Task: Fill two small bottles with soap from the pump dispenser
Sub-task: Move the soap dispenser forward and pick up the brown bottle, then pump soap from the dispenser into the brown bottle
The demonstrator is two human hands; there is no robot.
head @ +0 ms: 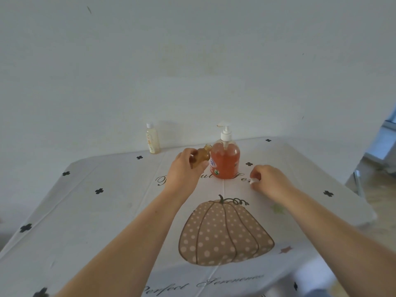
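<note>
The left hand (185, 168), grip clamped, holds the amber bottle (202, 155) beside the pump dispenser (225, 160), long axis tilted, neck pointing up-right. The right hand (271, 182) pinches a white cap (255, 181) in its grip.

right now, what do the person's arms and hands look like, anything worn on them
Nothing worn shows. The left arm and right arm are bare up to the frame edge: no sleeves, watch or bracelet. The left hand and right hand have no gloves and no rings visible from this side.

Pump dispenser (225, 159) glossy clear plastic; amber bottle (200, 156) translucent plastic; tablecloth (107, 211) smooth, matt.
</note>
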